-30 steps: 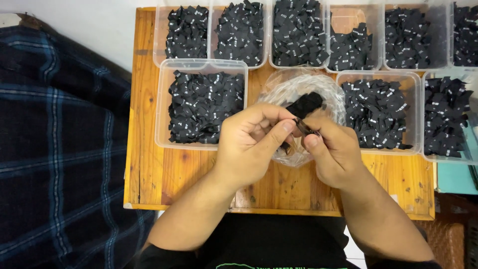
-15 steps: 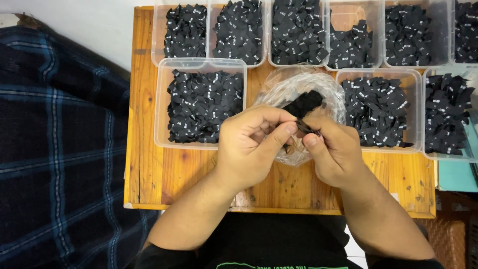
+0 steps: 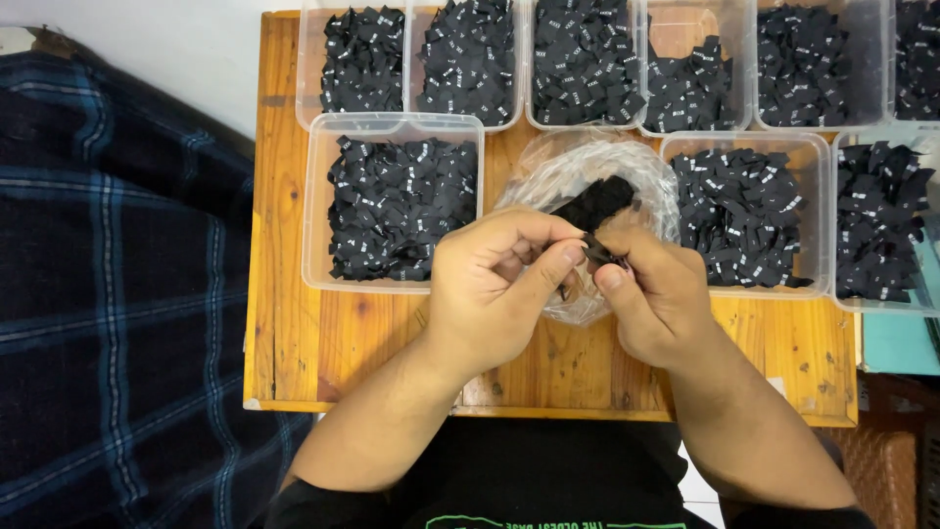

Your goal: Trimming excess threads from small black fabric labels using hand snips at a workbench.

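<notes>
Both grips closed on one small stack of black labels (image 3: 599,208): left hand (image 3: 494,289) pinches it at 9 o'clock, right hand (image 3: 658,294) at 3, over clear bag (image 3: 573,168) on wooden counter (image 3: 294,333).

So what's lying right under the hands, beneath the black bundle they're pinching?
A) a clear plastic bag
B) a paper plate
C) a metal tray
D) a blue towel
A: both hands, left and right, pinch a black bundle over a crinkled clear plastic bag on the wooden table, between tubs of black pieces.
</notes>
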